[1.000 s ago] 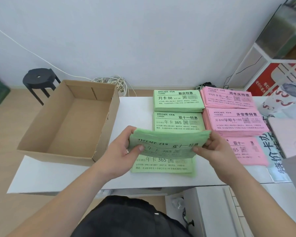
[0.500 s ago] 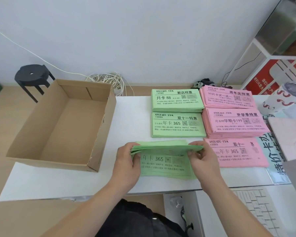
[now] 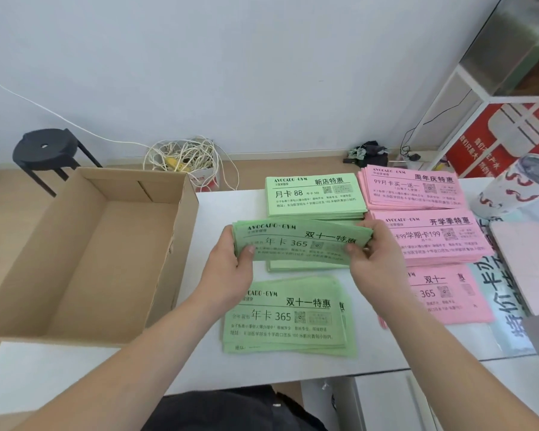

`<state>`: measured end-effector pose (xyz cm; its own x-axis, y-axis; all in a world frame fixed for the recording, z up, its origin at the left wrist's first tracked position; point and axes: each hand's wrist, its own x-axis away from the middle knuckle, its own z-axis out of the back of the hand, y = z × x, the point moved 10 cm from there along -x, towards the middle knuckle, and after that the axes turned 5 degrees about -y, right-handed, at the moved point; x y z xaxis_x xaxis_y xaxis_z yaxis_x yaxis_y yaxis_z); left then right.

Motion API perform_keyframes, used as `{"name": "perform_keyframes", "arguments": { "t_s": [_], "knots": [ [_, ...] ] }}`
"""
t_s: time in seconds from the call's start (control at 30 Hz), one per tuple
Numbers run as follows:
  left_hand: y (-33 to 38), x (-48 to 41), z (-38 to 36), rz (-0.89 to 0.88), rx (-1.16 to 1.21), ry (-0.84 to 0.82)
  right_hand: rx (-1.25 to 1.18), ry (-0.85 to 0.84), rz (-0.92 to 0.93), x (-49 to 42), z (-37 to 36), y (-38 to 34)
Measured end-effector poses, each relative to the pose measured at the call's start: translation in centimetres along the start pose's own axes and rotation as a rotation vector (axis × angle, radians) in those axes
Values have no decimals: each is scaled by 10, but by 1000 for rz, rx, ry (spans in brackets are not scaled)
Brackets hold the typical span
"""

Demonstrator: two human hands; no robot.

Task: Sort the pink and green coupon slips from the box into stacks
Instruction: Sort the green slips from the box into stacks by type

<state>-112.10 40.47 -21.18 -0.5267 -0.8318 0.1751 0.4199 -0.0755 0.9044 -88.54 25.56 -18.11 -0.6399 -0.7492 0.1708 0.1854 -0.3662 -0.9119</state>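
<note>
A bundle of green slips [image 3: 302, 241] hangs just above the middle green stack [image 3: 305, 266], mostly hiding it. My left hand [image 3: 231, 269] grips the bundle's left end and my right hand [image 3: 377, 259] grips its right end, thumbs on top. A looser green pile [image 3: 287, 318] lies near the table's front. Another green stack [image 3: 313, 194] sits at the back. To the right lie three pink stacks: back [image 3: 413, 188], middle [image 3: 433, 237] and front [image 3: 445, 293]. The cardboard box [image 3: 181, 231] at the left shows a bare floor.
The white table [image 3: 224, 206] carries the stacks. A patterned tumbler [image 3: 517, 185] and a pale board [image 3: 529, 262] sit at the right. Behind are a black stool [image 3: 45, 147], tangled white cable [image 3: 184, 157], and a white shelf with a red sign [image 3: 504, 132].
Both hands lifted a bundle of green slips off the front pile and carried it away from me, over the middle green stack. The front pile now lies uncovered.
</note>
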Motion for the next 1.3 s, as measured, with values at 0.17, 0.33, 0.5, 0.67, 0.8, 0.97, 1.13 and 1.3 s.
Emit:
{"name": "perform_keyframes", "arguments": {
  "t_s": [0.17,0.33,0.5,0.67,0.8,0.97,1.13,1.3],
  "knots": [
    [-13,-25,-10,-5,15,-20,50,19,-23,-32,1,6],
    [-37,-25,-23,56,31,-44,-5,46,-136,-24,-5,36],
    [-34,-32,-32,53,-35,-49,-188,191,-200,-21,-5,45],
    [-12,-38,-19,58,-80,-30,5,159,-78,-35,8,11],
    [-29,-33,-35,231,22,-142,309,70,-157,-44,8,18],
    [-39,-37,-48,270,0,-145,603,16,-173,-50,-4,15],
    [-29,-37,-37,199,-205,-159,738,11,2,-37,-13,-10],
    [-18,-27,-47,62,-465,-249,954,-366,-7,-27,-50,13]
  ]
}}
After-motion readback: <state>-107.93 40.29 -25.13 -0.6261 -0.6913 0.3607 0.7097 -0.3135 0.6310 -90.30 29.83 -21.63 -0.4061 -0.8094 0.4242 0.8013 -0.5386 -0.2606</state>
